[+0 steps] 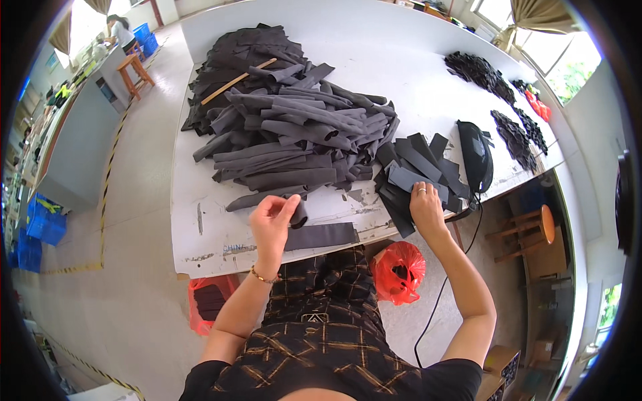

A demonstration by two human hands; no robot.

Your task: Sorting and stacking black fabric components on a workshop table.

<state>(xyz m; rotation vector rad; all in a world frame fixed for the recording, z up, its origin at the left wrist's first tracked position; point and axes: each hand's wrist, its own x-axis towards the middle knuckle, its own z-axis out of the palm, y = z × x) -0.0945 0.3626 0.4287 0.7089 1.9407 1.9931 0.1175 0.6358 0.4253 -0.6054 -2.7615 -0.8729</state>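
Note:
My left hand (273, 217) is closed in a pinch over the front of the table. Right at its fingertips hangs the curled end of a dark grey strip (301, 215); whether the fingers hold it I cannot make out. A flat dark strip (321, 236) lies along the table's near edge beside this hand. To the right, my right hand (426, 206) grips the near edge of a flat grey strip (409, 180) on top of a loose pile of black strips (394, 208). Beyond my left hand spreads a big heap of rolled dark grey fabric strips (294, 160).
A wooden stick (237, 82) lies across the heap. Next to the strip pile rests a black pouch (473, 157), and a black cable (438, 301) hangs down. Small black piles (481, 73) line the far right. Red bags (399, 273) sit below the table edge.

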